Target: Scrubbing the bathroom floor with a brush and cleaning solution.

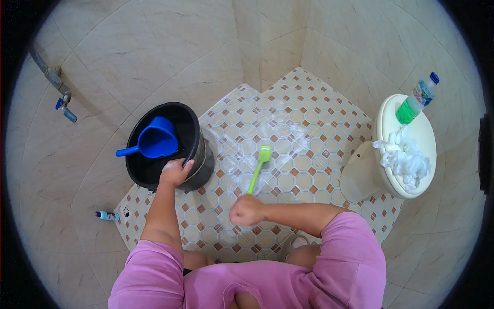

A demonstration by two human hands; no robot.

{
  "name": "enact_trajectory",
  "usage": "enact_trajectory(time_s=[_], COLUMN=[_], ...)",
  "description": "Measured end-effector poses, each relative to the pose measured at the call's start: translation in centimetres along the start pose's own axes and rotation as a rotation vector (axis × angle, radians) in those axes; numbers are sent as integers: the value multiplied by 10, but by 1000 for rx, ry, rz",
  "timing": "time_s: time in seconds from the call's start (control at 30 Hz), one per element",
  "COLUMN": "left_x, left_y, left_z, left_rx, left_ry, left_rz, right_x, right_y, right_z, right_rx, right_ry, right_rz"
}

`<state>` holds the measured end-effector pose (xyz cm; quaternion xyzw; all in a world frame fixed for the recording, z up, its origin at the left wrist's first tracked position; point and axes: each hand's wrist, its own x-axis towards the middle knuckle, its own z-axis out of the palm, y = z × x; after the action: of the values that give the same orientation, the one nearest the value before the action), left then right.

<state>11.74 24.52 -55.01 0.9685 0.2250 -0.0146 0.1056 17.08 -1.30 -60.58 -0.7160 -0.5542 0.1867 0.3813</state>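
Note:
My right hand [247, 210] is closed around the handle of a lime-green scrub brush [264, 154], whose head is over the patterned tile floor [320, 154]. White suds [247, 139] are smeared across the tiles around the brush. My left hand [175, 172] grips the near rim of a black plastic bucket [204, 166], thumb toward the outside. White foam clings to the back of that hand. Inside the bucket rests a blue plastic dipper [156, 139], its handle sticking out over the left rim. The bristles of the brush are hidden beneath its head.
At the right stands a toilet with a closed lid [417, 131]. On it are a plastic bottle [415, 100] of green liquid and crumpled white plastic [407, 158]. A wall tap [65, 104] juts out at left. A small bottle [107, 216] lies near a floor drain [126, 212].

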Motion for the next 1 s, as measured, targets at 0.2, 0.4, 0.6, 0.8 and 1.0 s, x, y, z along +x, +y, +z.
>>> enact_trajectory(time_s=[0.2,0.4,0.6,0.8,1.0], left_x=[5,5,-1,2,1], left_y=[8,7,0,13,9], left_z=[-12,-6,-2,-12,-13], left_rx=[-13,-41,-25,-32,-29], left_ry=[-99,7,-17,-72,-122], left_rz=[-37,9,-10,-31,-58], right_x=[16,7,-3,-26,-70], right_y=[16,46,-21,26,66], right_z=[-60,-70,-20,-65,-67], right_rx=[-35,-120,-156,-460,-478], right_ry=[155,-124,-414,41,470], right_rz=[-181,-40,-156,-138,310])
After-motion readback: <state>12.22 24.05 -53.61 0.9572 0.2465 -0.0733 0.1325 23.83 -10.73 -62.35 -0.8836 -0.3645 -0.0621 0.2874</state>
